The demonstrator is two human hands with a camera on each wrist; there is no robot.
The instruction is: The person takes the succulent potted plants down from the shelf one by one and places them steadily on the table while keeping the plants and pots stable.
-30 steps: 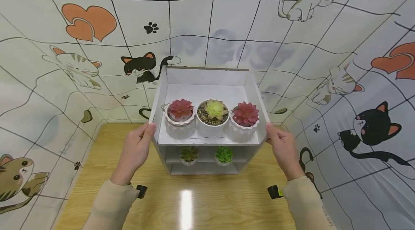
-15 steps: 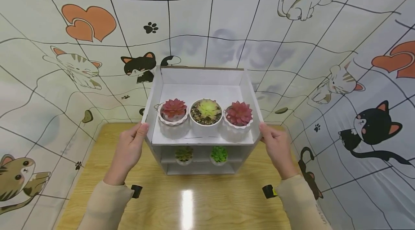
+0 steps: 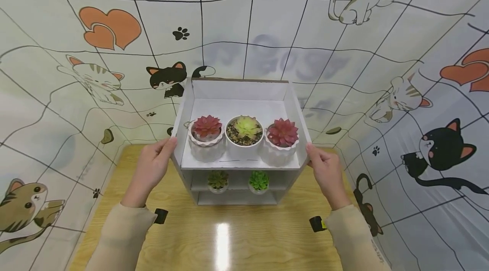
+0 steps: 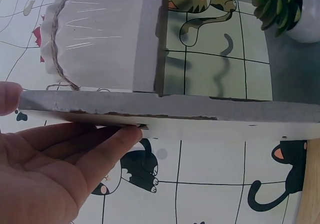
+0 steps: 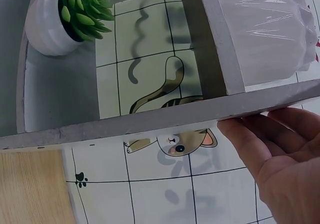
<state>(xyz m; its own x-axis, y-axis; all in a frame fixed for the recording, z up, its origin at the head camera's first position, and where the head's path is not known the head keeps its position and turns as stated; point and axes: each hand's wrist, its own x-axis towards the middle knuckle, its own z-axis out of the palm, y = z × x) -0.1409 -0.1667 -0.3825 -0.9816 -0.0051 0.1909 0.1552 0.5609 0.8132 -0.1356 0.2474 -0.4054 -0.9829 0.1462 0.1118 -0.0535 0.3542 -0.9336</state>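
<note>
A small white shelf (image 3: 238,111) stands on the table, its top tier bearing three potted succulents: a left red one (image 3: 207,126), a yellow-green one (image 3: 246,128) in the middle and a right red one (image 3: 282,133). Two small green succulents, a darker one (image 3: 217,179) and a brighter one (image 3: 259,180), sit on a lower tier. My left hand (image 3: 153,165) grips the left side panel (image 4: 200,107), thumb at its edge and fingers against the outer face. At the opposite side panel (image 5: 165,113), my right hand (image 3: 326,171) holds on likewise; its thumb is hidden in the right wrist view.
The wooden table (image 3: 191,237) extends in front of the shelf. Cloth walls (image 3: 229,20) printed with cats and grid lines rise close behind it and on both sides. A twine cord (image 4: 57,49) circles the left pot.
The shelf, with its plants and both hands on it, has shifted slightly left since a second ago. Over the last half second it stays nearly still.
</note>
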